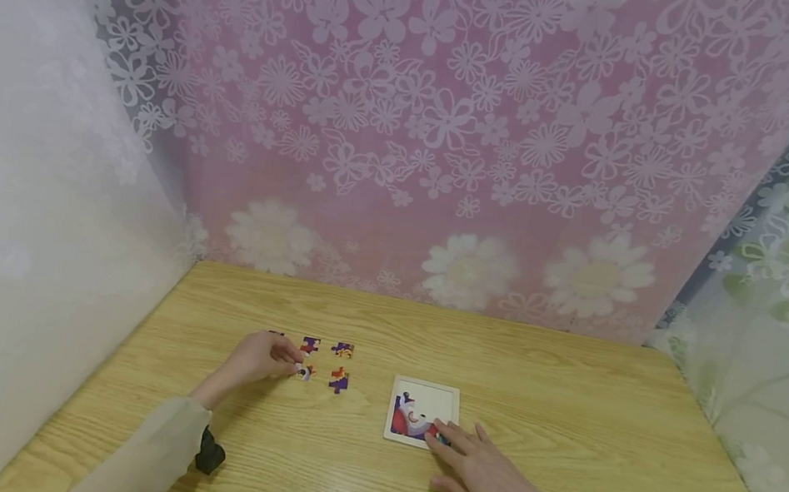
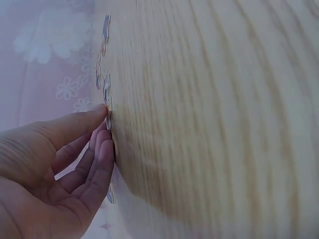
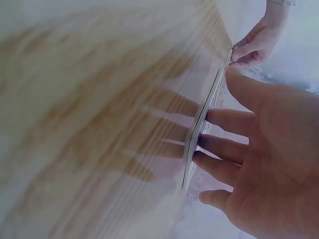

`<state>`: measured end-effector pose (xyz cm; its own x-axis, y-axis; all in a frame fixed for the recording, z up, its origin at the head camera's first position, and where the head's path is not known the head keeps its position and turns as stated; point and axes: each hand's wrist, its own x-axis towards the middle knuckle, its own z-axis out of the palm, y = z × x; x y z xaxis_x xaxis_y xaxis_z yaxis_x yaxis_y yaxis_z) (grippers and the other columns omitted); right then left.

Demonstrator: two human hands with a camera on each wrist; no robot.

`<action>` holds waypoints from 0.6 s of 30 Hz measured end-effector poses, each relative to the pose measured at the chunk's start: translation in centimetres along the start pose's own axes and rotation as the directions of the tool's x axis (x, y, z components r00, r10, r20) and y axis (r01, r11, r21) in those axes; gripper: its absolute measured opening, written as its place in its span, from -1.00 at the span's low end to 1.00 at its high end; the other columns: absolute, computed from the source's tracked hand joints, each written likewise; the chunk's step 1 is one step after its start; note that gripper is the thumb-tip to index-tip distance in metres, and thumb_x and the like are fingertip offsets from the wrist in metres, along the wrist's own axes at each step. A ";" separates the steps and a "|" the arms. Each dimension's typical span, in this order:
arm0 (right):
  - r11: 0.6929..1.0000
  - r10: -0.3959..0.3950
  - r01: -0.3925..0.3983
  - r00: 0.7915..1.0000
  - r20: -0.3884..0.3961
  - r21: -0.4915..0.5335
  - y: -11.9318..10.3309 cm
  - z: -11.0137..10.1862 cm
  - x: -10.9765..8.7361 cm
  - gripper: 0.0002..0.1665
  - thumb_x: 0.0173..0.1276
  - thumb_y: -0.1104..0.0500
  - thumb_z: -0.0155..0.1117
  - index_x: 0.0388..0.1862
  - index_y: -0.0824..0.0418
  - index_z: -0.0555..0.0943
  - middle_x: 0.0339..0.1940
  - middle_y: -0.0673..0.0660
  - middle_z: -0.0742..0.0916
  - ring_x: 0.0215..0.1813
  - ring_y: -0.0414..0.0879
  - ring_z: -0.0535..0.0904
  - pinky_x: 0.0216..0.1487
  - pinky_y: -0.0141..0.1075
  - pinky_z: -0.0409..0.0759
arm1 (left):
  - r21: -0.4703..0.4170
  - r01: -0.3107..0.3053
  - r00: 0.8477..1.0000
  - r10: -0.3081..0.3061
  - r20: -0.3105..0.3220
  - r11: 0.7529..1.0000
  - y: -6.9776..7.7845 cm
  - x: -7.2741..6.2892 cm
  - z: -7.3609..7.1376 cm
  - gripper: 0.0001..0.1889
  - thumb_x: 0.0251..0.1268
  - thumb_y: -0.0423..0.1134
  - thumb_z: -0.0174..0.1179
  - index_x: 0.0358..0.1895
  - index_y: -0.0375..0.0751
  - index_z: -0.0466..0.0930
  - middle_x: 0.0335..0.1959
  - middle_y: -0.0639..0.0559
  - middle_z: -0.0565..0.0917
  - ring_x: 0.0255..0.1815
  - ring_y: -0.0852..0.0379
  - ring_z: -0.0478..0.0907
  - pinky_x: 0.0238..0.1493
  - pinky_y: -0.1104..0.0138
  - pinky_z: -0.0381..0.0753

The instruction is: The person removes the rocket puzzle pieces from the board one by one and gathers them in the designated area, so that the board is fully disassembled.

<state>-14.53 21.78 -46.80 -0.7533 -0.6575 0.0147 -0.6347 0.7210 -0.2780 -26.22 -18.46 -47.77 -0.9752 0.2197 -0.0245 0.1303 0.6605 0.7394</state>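
Note:
My left hand [image 1: 263, 355] is at a group of loose jigsaw pieces on the table. Its thumb and fingers are curled about a jigsaw piece [image 2: 108, 121], seen edge-on in the left wrist view. Beside the fingertips lies a piece with an eye-like mark [image 1: 304, 373]. My right hand [image 1: 486, 477] has its fingers spread, the fingertips resting on the lower right corner of a square puzzle tray [image 1: 427, 383]. Joined pieces [image 1: 407, 423] in purple, red and white fill the tray's left and lower part; the fingers hide some of them.
More loose pieces lie around the left hand: a red and purple one [image 1: 310, 344], one at the upper right [image 1: 344, 350] and an orange and purple one [image 1: 339, 379]. A black object [image 1: 210, 453] is at the left wrist. A flowered curtain [image 1: 407, 155] stands behind the wooden table [image 1: 536, 367].

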 end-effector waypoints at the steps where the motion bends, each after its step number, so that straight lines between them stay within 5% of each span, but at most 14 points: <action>1: 1.000 -0.002 0.002 1.000 -0.001 0.002 0.1 0.0 0.0 -0.29 0.58 -0.18 0.07 0.46 0.28 0.45 0.49 0.32 0.44 0.48 0.29 0.36 0.46 0.31 0.13 | 0.005 0.003 1.000 -0.003 -0.007 1.000 0.0 0.0 0.0 -0.92 0.30 -0.31 0.39 -0.19 -0.18 0.77 -0.32 0.07 0.73 -0.33 0.16 0.62 -0.32 0.28 0.61; 18: 0.999 0.009 -0.009 1.000 0.013 0.031 0.1 -0.2 -0.1 -0.28 0.57 -0.19 0.06 0.49 0.24 0.42 0.52 0.29 0.43 0.50 0.23 0.35 0.47 0.31 0.11 | -0.054 -0.060 0.997 0.057 -0.052 0.997 2.2 1.1 -0.6 -0.71 0.52 -0.09 0.20 0.09 -0.14 0.72 -0.10 -0.02 0.76 -0.11 0.01 0.69 -0.09 0.10 0.67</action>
<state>-14.56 22.00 -46.66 -0.7564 -0.6541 -0.0006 -0.6223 0.7198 -0.3077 -27.11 -17.16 -45.75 -0.9742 0.2194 0.0532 0.1790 0.6068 0.7745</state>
